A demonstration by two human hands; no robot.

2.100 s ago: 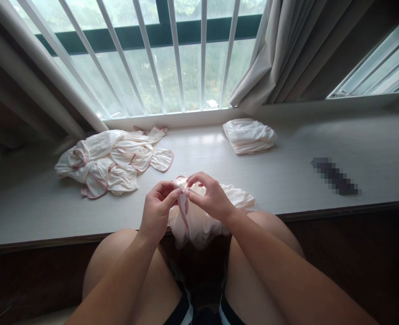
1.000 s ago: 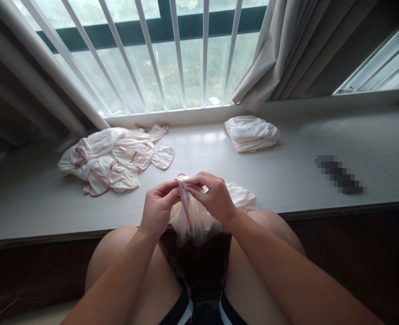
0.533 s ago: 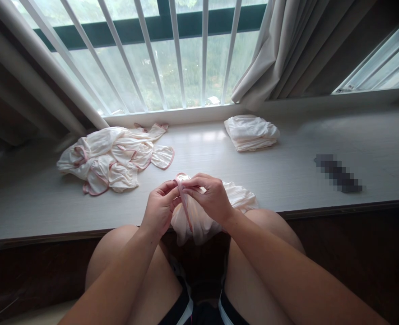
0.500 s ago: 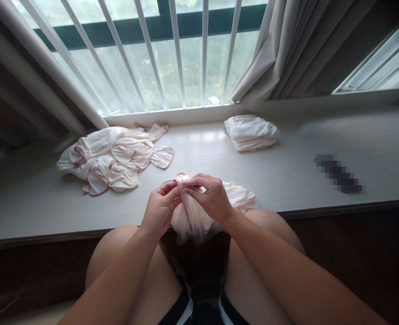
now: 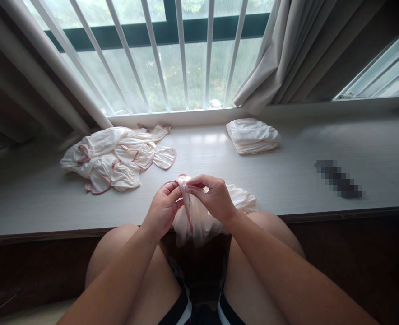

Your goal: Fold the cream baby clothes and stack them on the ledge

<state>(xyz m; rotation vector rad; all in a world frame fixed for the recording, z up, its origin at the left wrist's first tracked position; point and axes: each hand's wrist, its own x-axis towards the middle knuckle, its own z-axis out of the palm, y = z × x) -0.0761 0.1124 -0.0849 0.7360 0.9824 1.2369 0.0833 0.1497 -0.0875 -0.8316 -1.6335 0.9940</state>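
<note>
Between my hands is a cream garment (image 5: 199,223) with pink trim. Its lower part hangs over the ledge's front edge between my knees, and its pale far end lies on the ledge behind my right wrist. My left hand (image 5: 164,205) pinches the pink-trimmed edge between thumb and fingers. Close beside it, my right hand (image 5: 213,195) is closed on the same edge with thumb and forefinger. The exact spot under the fingertips is too small to make out. To the left lies a rumpled pile of cream clothes (image 5: 118,158) with pink trim.
A folded white cloth bundle (image 5: 252,136) sits near the window side of the ledge (image 5: 199,155). Farther right is a dark pixelated object (image 5: 338,178). Grey curtains (image 5: 277,54) hang on both sides of the barred window (image 5: 172,67). My knees touch the front edge.
The view has shifted slightly. My right fingers have moved a little along the trimmed edge; both hands keep their hold on the garment.
</note>
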